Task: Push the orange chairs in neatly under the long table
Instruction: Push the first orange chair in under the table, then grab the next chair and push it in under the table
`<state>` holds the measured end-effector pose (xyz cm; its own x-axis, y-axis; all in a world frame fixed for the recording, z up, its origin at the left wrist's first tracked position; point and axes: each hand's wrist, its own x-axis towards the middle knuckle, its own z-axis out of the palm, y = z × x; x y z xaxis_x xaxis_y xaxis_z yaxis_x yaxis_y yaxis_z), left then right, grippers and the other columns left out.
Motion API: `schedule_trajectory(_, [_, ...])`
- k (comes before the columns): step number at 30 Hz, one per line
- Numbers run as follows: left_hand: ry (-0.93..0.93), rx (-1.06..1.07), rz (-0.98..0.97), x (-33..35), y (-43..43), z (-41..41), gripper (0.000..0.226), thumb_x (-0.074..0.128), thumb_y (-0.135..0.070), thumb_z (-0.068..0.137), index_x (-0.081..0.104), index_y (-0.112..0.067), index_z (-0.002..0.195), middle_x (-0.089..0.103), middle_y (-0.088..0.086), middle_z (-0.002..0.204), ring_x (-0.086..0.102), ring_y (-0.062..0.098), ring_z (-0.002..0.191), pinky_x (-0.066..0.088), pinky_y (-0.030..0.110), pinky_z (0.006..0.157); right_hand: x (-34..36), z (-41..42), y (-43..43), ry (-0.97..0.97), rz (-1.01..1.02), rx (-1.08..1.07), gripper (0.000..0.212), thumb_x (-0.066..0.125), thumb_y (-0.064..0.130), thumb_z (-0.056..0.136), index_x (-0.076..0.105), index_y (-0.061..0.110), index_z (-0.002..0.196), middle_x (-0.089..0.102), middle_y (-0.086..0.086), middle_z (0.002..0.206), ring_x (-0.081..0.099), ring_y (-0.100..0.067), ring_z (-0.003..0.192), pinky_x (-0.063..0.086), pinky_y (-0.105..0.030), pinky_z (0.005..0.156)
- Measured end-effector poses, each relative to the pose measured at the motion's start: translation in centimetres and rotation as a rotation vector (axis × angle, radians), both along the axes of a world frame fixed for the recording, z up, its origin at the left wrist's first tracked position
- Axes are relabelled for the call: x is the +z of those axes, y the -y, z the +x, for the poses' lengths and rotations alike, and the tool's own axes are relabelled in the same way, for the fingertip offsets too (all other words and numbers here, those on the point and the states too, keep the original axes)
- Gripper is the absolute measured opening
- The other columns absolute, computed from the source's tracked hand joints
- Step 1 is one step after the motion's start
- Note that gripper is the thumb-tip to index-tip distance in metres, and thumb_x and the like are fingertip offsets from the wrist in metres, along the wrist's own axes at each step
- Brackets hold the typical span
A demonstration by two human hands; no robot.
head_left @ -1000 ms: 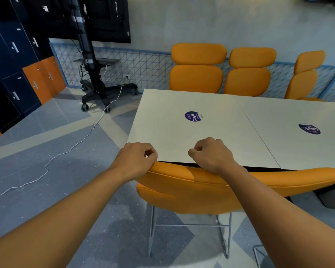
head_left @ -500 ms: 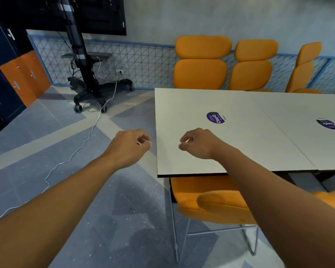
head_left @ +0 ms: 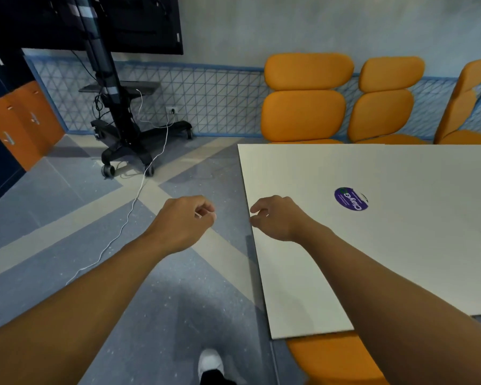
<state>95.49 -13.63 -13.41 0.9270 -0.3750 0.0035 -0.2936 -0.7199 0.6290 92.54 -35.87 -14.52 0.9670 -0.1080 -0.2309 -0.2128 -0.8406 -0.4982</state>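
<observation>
The long white surface [head_left: 400, 245] fills your right side. Three far orange chairs [head_left: 303, 115] stand along its far edge, backs upright. A near orange chair [head_left: 331, 359] sits under the near edge, partly showing. Your left hand [head_left: 184, 220] hovers over the floor [head_left: 67, 218], your right hand [head_left: 278, 218] above the surface's left edge. Both sets of fingers [head_left: 206, 211] curl loosely, holding nothing. A purple sticker [head_left: 351, 198] lies right of them.

Counter [head_left: 428, 218]: smooth matt board under your right hand [head_left: 278, 218].
Chairs [head_left: 303, 115]: matt orange cloth padding, beyond that hand.
Floor [head_left: 67, 218]: speckled, faintly glossy tiles.
</observation>
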Motion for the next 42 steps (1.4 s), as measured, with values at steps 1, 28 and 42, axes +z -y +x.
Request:
schedule_trajectory(1, [-0.001, -0.003, 0.004, -0.2, 0.1, 2.1, 0.019, 0.060, -0.031, 0.092, 0.067, -0.024, 0.108, 0.066, -0.007, 0.101, 0.059, 0.009, 0.092, 0.043, 0.021, 0.077, -0.4, 1.9, 0.2, 0.007, 0.006, -0.004, 0.040, 0.060, 0.042, 0.091, 0.064, 0.026, 0.127, 0.066, -0.003, 0.128, 0.059, -0.027, 0.118, 0.048, -0.043, 0.104])
schedule_trajectory(28, [0.027, -0.210, 0.005, -3.1, 2.4, 57.9, 0.016, 0.061, -0.030, 0.090, 0.068, -0.024, 0.104, 0.067, -0.011, 0.094, 0.060, 0.006, 0.090, 0.047, 0.023, 0.082, -3.1, 51.4, 2.0, 0.121, 0.038, -0.242, 0.045, 0.064, 0.038, 0.091, 0.060, 0.028, 0.135, 0.062, 0.001, 0.136, 0.061, -0.020, 0.114, 0.053, -0.044, 0.097])
schedule_trajectory(42, [0.006, -0.421, -0.003, -3.6, 10.3, 82.9, 0.017, 0.061, -0.032, 0.091, 0.067, -0.027, 0.105, 0.066, -0.014, 0.099, 0.060, 0.005, 0.094, 0.046, 0.022, 0.082, -3.2, 74.1, 6.7, 0.162, 0.063, -0.442, 0.048, 0.063, 0.043, 0.089, 0.059, 0.030, 0.135, 0.063, 0.004, 0.133, 0.061, -0.018, 0.113, 0.052, -0.041, 0.097])
